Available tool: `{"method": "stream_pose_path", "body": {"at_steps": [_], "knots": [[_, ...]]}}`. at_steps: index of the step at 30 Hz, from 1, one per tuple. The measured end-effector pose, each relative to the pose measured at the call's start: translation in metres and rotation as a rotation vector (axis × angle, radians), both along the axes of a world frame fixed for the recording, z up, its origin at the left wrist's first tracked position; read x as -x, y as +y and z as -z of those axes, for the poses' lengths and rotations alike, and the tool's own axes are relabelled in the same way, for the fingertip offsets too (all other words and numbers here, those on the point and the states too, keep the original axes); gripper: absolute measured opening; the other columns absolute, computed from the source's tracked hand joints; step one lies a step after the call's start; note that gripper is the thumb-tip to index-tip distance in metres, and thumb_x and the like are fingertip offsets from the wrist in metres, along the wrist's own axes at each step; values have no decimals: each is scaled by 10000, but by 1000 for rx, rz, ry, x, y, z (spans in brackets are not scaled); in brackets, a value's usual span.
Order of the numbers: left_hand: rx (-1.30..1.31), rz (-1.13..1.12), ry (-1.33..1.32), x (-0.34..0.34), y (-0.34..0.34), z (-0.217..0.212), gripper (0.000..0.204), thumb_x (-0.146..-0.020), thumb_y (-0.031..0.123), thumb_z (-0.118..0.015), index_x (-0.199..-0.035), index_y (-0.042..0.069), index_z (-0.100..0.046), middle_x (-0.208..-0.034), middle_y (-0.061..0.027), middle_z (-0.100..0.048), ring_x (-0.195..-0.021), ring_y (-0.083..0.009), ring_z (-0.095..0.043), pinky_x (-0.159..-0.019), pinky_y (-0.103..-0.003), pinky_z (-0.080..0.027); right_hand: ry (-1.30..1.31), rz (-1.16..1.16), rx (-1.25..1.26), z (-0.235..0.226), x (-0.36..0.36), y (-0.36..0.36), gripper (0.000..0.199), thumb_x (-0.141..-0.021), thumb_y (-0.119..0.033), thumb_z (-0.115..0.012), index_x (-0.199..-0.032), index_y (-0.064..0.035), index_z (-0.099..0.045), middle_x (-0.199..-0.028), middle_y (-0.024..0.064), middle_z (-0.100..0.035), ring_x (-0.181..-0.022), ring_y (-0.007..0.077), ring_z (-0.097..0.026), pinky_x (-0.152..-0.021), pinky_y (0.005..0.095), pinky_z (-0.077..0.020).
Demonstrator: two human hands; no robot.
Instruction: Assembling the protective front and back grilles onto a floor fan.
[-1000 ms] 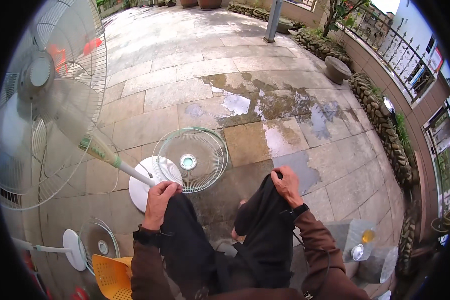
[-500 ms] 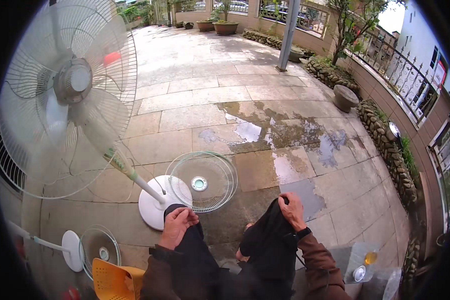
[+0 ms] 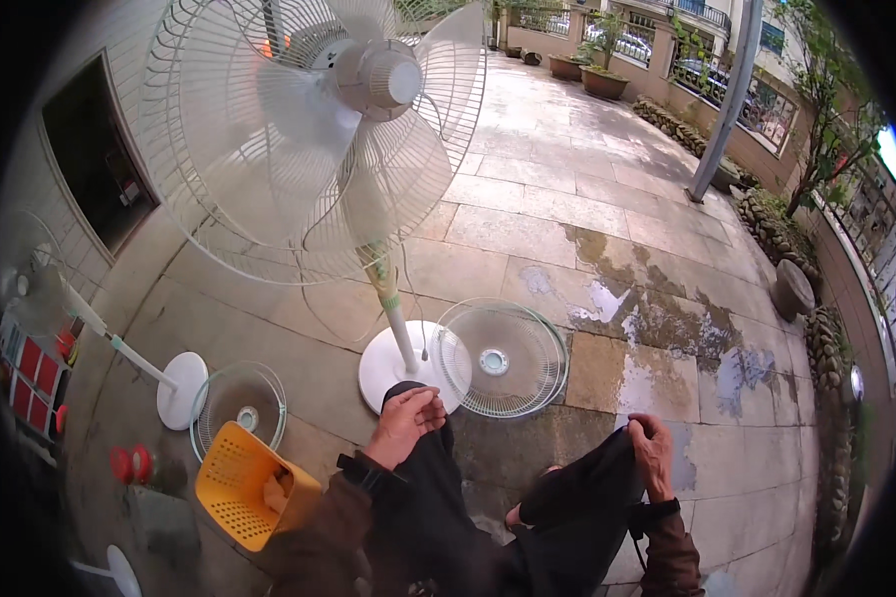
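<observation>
My left hand rests on my left knee. Its fingers are curled together with the thumb against them; whatever may be between them does not show. My right hand lies at the right knee, fingers bent down and closed over the black trouser leg. Right in front of my knees stands a fan on a pole and a round white base. Its clear blades sit uncovered before the rear wire guard. A loose front grille lies on the paving beside the base, partly over it.
To the left are an orange perforated basket with something pale inside, another grille and a second fan's white base. Red round pieces lie nearby. Wet patches mark the paving. A metal post and stone-edged planting stand farther right.
My view has swung left, so the fan and both hands appear farther right, and a doorway and the second fan show. Both hands remain at the knees; the right-hand fingers look more bent.
</observation>
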State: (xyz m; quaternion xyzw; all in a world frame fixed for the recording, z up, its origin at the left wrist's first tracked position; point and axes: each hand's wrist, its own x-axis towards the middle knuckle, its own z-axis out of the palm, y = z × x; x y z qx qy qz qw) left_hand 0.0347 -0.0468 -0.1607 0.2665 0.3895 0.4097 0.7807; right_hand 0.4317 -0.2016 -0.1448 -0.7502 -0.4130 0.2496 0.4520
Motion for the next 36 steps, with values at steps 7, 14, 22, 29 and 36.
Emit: {"method": "stream_pose_path", "body": {"at_steps": [7,14,22,29,36], "knots": [[-32,-10,-67,-8,10,-47,257,-985,129,-558,-1209,6,-582,-1006,-74,-637,-953,-211,-648,-871,-365,-556,647,-289,-37,-18,58,87,293,-958,-187,-605,-1141,38,-647,-917,77,-672,-802,161,-693,-757,290,-578],[132,-31,-108,-2,21,3,277,-973,162,-579,-1209,20,-549,-1018,-79,-603,-966,-226,-621,-891,-378,-538,890,-395,86,74,95,148,350,-932,-211,-627,-1160,53,-618,-986,96,-648,-845,189,-690,-738,321,-593],[358,-116,-163,-24,21,78,316,-959,170,-604,-1233,36,-521,-1074,-94,-553,-1013,-243,-580,-909,-398,-522,1066,92,369,182,131,162,228,-923,-209,-605,-1054,-24,-584,-912,70,-616,-816,210,-685,-656,348,-602],[432,-17,25,-19,15,131,272,-960,195,-627,-1180,43,-576,-1021,-63,-597,-989,-221,-592,-900,-368,-521,1168,399,403,267,116,153,429,-911,-300,-599,-1186,12,-494,-1002,125,-532,-829,251,-643,-711,397,-586],[398,22,177,-36,17,125,257,-972,210,-604,-1167,43,-586,-982,-66,-612,-923,-212,-614,-839,-386,-529,1275,495,451,326,99,153,729,-904,-410,-634,-1478,-91,-314,-1355,221,-406,-1172,368,-547,-888,495,-560]]}}
